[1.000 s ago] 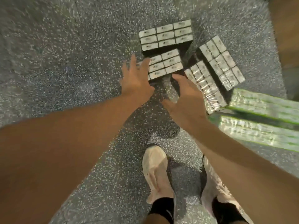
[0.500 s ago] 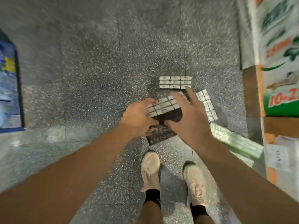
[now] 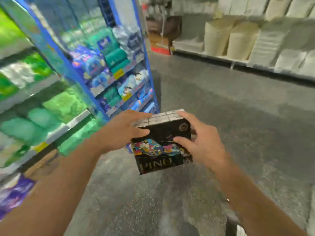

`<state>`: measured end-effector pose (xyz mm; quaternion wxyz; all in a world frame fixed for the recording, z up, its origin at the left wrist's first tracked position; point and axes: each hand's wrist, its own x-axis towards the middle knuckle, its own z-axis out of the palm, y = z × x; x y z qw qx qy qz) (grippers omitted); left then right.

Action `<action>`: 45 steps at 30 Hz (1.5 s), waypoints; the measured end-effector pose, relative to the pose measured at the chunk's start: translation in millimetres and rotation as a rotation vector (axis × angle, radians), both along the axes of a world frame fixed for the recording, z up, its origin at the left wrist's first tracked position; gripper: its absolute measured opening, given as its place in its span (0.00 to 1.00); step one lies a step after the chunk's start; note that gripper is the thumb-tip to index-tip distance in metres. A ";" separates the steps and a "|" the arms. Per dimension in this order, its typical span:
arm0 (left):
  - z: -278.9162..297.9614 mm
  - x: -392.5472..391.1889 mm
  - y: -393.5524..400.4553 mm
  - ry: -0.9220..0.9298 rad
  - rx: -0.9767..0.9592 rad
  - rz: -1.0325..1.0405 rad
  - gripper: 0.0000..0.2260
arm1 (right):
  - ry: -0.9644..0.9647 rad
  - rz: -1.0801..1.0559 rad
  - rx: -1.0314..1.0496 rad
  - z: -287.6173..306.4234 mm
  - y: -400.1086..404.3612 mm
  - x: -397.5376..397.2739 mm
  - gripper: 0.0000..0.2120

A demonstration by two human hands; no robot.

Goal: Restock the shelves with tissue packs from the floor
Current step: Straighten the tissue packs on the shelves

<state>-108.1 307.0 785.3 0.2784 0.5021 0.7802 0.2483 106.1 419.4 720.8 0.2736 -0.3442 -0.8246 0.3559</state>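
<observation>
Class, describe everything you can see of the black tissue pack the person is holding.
The black tissue pack is a glossy, film-wrapped block. Its top shows rows of small white pack ends; its near face carries a gold round emblem, a colourful picture and gold lettering reading PINO. It is held tilted above the grey floor, gripped by the left hand and right hand at opposite sides, thumbs on its front.

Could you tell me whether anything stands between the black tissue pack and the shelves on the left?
Nothing visible does. Both the left hand and right hand grip the black tissue pack over bare floor, and the shelves stand directly beside it.
</observation>
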 end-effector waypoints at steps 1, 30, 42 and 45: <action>29.9 -25.9 -31.9 0.044 0.058 0.072 0.20 | 0.046 0.054 0.039 29.2 -17.4 -38.5 0.34; 286.5 -509.3 -438.4 0.833 0.544 0.918 0.46 | 0.684 0.428 0.409 351.2 -360.5 -722.6 0.28; 349.5 -771.9 -372.7 0.910 0.414 1.019 0.35 | 0.777 0.386 0.397 431.3 -311.6 -1005.0 0.28; 338.9 -813.9 -371.9 0.913 0.348 1.051 0.29 | 0.684 0.446 0.336 429.1 -313.3 -1055.1 0.27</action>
